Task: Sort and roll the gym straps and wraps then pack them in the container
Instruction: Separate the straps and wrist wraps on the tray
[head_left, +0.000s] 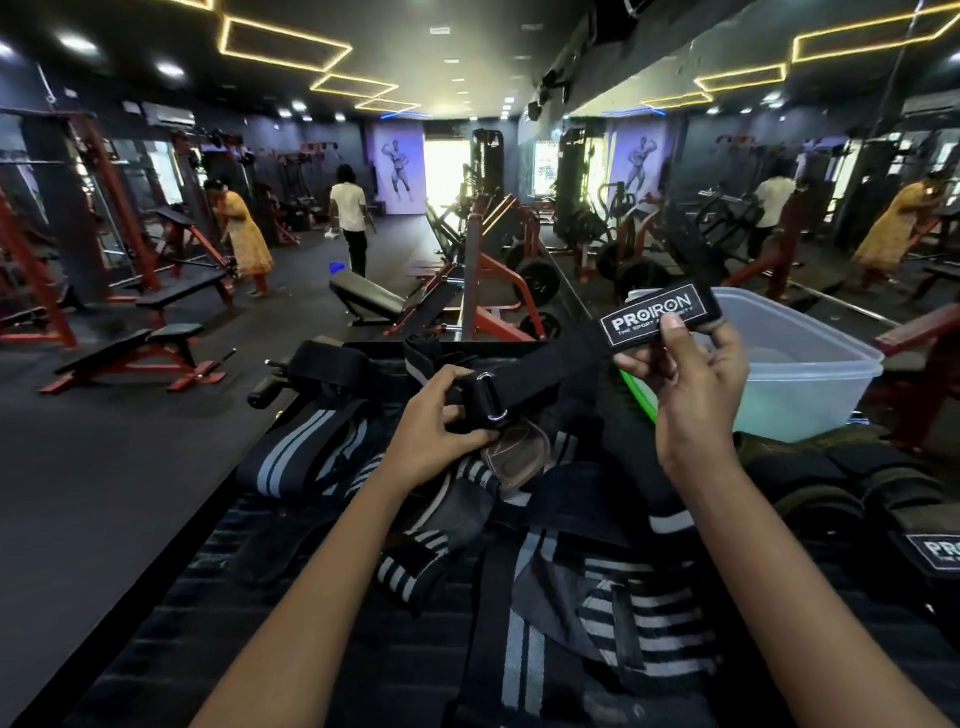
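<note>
Item: black webbing strap with white PROIRON label (582, 358), stretched left of the clear plastic container (810, 364), my left grip (441, 426) clenched round its metal-ring end, right grip (691, 374) pinching the label end; risk, I judge: ring snagging the striped wraps (311, 452) below.

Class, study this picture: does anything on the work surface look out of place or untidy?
Yes. The striped wraps lie unrolled in a tangled heap, overlapping one another, while the clear container beside them looks nearly empty. Only the black strap is being handled, stretched between the left hand and right hand.
</note>
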